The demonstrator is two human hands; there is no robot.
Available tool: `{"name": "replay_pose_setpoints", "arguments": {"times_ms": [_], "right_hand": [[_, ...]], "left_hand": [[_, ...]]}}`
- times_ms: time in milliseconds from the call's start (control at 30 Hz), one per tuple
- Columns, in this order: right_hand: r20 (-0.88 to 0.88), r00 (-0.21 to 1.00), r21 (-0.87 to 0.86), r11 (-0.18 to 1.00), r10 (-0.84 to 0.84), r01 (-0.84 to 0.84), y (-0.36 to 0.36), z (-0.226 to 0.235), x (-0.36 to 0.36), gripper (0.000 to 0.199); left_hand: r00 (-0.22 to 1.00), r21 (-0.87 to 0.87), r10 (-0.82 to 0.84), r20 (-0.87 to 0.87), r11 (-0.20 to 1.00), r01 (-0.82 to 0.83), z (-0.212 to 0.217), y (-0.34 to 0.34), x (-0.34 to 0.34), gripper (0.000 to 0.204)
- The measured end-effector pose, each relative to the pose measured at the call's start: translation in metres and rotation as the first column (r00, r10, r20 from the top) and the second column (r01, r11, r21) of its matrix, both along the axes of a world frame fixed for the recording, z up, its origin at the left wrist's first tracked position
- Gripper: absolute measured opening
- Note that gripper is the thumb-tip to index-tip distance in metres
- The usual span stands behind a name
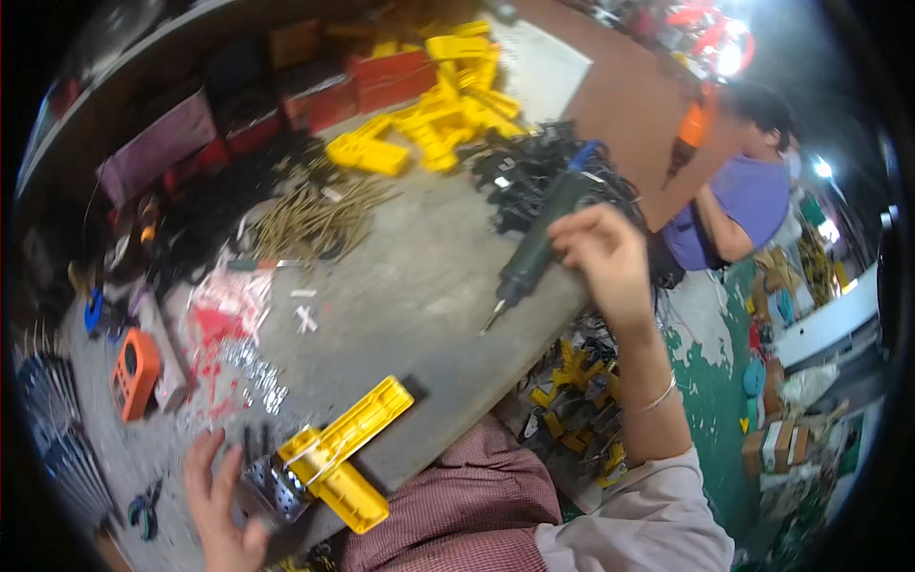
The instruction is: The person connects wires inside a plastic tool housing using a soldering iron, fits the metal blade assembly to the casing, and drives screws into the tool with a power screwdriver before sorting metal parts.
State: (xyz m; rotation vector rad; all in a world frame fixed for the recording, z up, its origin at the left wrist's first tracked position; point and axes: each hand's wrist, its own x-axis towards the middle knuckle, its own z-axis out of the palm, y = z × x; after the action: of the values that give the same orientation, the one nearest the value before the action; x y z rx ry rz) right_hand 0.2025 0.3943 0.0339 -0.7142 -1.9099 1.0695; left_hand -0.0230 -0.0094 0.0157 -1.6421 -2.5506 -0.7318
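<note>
A dark green electric screwdriver (pixel 538 243) slants over the bench, its bit pointing down toward me. My right hand (pixel 605 262) is beside its body, with fingers loosely bent and fingertips at its edge; no grip around it shows. At the bench's near edge lies a yellow plastic housing (pixel 357 429) of two halves, joined to a metal bracket with holes (pixel 278 488). Just left of that bracket, my left hand (pixel 224 505) has its fingers spread, holding nothing.
Yellow housings (pixel 443 119), black cables (pixel 519 181) and brown rods (pixel 310 224) cover the back of the bench (pixel 419 248). An orange device (pixel 133 375) and pliers (pixel 145 510) lie left. A person in purple (pixel 734 214) sits right, behind a hanging orange tool (pixel 694 124).
</note>
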Motion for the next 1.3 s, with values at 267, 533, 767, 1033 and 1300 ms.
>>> {"name": "replay_pose_setpoints", "arguments": {"times_ms": [267,533,767,1033,1300], "right_hand": [[0.432,0.576,0.529,0.712,-0.694,0.461,0.241,-0.028,0.101,0.031],[0.263,0.46,0.838,0.437,-0.848,0.328,0.234,-0.027,0.024,0.014],[0.106,0.64,0.729,0.497,-0.761,0.471,0.192,0.03,0.066,0.02],[0.007,0.938,-0.139,0.929,0.348,-0.343,-0.008,0.109,-0.011,0.05],[-0.579,0.607,-0.217,0.615,0.544,-0.758,-0.152,0.1,-0.064,0.037]], "left_hand": [[0.995,-0.165,0.049,0.092,0.986,-0.033,-0.033,0.017,0.026,0.085],[0.989,-0.119,0.145,0.004,0.983,-0.143,-0.028,-0.009,0.03,0.084],[0.994,-0.117,0.104,-0.014,0.988,-0.105,-0.022,0.006,0.018,0.082],[0.996,0.197,-0.062,0.063,0.979,0.048,0.011,0.024,0.051,0.059],[-0.392,0.38,-0.259,0.883,0.883,0.273,0.005,0.087,0.118,0.058]]}}
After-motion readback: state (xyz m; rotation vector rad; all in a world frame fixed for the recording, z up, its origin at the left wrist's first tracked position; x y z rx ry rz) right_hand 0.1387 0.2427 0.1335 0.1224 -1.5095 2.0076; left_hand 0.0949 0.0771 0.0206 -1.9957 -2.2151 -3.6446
